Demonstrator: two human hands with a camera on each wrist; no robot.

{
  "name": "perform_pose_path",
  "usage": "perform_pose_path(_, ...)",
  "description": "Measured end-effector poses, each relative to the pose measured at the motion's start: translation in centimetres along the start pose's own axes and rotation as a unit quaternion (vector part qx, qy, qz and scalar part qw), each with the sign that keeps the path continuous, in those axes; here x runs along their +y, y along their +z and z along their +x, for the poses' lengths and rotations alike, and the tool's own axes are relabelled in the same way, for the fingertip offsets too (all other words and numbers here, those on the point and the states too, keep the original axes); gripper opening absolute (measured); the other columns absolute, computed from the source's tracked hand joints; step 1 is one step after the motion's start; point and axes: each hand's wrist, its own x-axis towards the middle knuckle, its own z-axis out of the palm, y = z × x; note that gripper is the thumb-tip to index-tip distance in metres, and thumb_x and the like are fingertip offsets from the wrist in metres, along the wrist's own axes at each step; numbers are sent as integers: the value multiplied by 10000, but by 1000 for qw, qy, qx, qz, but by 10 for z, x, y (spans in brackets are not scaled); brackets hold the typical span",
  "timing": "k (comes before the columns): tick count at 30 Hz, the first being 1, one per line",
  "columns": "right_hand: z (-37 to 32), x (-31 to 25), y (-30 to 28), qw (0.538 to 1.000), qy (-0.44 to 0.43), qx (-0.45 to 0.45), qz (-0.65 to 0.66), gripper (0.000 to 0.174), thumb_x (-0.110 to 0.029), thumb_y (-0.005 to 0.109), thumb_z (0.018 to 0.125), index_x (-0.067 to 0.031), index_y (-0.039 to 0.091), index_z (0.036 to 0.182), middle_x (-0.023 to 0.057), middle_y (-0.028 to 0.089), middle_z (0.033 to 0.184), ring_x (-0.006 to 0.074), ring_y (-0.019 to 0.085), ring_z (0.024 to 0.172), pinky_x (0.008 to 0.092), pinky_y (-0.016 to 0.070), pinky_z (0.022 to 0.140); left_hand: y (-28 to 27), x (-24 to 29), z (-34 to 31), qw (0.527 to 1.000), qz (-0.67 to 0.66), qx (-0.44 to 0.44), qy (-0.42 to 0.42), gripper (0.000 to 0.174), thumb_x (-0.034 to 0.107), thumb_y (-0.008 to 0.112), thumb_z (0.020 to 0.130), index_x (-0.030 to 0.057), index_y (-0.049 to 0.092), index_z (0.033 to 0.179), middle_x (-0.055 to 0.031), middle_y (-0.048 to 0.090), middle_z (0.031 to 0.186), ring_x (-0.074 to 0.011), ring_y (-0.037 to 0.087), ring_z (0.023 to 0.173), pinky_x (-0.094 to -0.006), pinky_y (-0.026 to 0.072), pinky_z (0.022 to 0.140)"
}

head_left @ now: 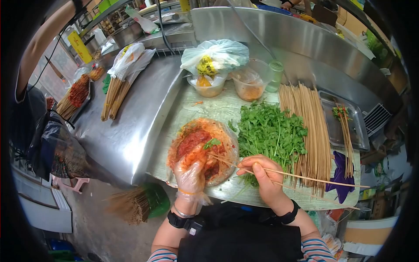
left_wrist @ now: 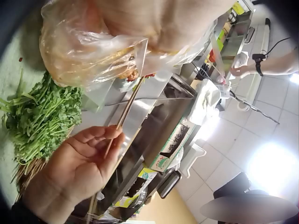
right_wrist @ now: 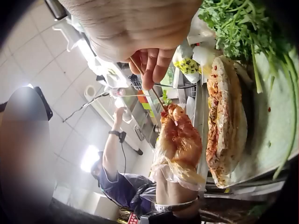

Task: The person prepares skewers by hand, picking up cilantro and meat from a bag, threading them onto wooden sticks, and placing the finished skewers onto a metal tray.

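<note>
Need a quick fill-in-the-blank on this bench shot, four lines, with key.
1. The left grip is inside a clear plastic ____.
2. The bare ____ grip pinches thin sticks.
3. In the head view, the red food lies to the ____ of the leafy herbs.
4. The leafy herbs are coloured ____.

Missing words: glove; right; left; green.
</note>
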Motion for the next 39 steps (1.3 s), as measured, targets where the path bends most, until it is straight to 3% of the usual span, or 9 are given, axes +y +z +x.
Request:
perform_pose_path(9, 2, -12, 9, 963, -148, -67, -213, 126, -29, 559, 872, 26, 620, 968, 152, 633, 938, 220, 660, 760, 293, 527, 664, -5, -12, 2, 997, 44, 8, 60, 318, -28, 568, 848, -79, 556, 1162, -142, 608, 1135, -222, 611, 1009, -336, 520, 869)
perform_pose_path(18, 8, 4, 20, 911, -252, -89, -314, 191, 7, 643, 770, 3, 626, 960, 133, 634, 929, 257, 651, 739, 311, 539, 602, 2, -9, 1, 996, -45, 48, -60, 306, -29, 568, 862, -51, 560, 1166, -132, 611, 1125, -218, 622, 980, -322, 555, 797)
perform_pose_path(24, 24, 29, 28, 897, -282, -70, -333, 181, -34, 632, 803, 40, 596, 965, 144, 605, 922, 259, 618, 821, 343, 535, 657, -33, -36, 4, 996, 57, -21, 58, 310, 62, 600, 867, -21, 547, 1160, -111, 613, 1091, -231, 606, 984, -340, 536, 811)
perform_pose_path(27, 16, 17, 14, 977, -128, -61, -158, 118, -91, 653, 834, 2, 625, 900, 90, 576, 858, 190, 582, 753, 260, 486, 616, 1, 0, 15, 998, 27, -59, 5, 292, 149, 584, 893, 23, 553, 1155, -116, 613, 1074, -242, 608, 982, -384, 533, 832)
perform_pose_path(28, 5, 2, 5, 990, 101, -54, 78, 106, -93, 618, 878, 13, 620, 889, 59, 591, 849, 130, 593, 715, 244, 483, 634, 2, 6, 22, 998, 46, -40, 7, 319, 189, 573, 905, 26, 550, 1179, -128, 606, 1115, -258, 601, 1014, -404, 518, 866)
perform_pose_path(32, -17, -13, -59, 988, 107, 66, 94, 188, -126, 530, 944, 18, 597, 1045, 94, 638, 978, 150, 641, 797, 255, 524, 701, -87, -19, 56, 958, 224, -82, 162, 506, 254, 552, 928, 23, 405, 1354, -175, 431, 1371, -293, 471, 1225, -428, 419, 999)
perform_pose_path(33, -21, -20, -80, 989, 86, 104, 61, 211, -138, 511, 955, 12, 587, 1083, 104, 641, 1006, 163, 643, 821, 269, 529, 725, -57, -11, 38, 972, 143, -90, 165, 521, 248, 549, 931, 24, 382, 1371, -179, 403, 1394, -295, 456, 1240, -421, 413, 1003)
perform_pose_path(37, -21, -42, -171, 930, -24, 359, 73, 286, -172, 450, 975, 2, 527, 1188, 109, 618, 1057, 199, 612, 954, 305, 508, 799, -55, -16, 34, 947, 251, -27, 197, 468, 182, 560, 921, 14, 427, 1337, -152, 481, 1330, -263, 513, 1175, -374, 453, 957)
perform_pose_path(39, -14, -37, -233, 915, -52, 396, 54, 319, -183, 446, 977, -3, 488, 1237, 113, 582, 1134, 196, 589, 1009, 311, 500, 804, -62, -18, 34, 952, 242, -22, 186, 441, 150, 564, 915, 8, 449, 1317, -138, 523, 1289, -246, 543, 1134, -355, 471, 937)
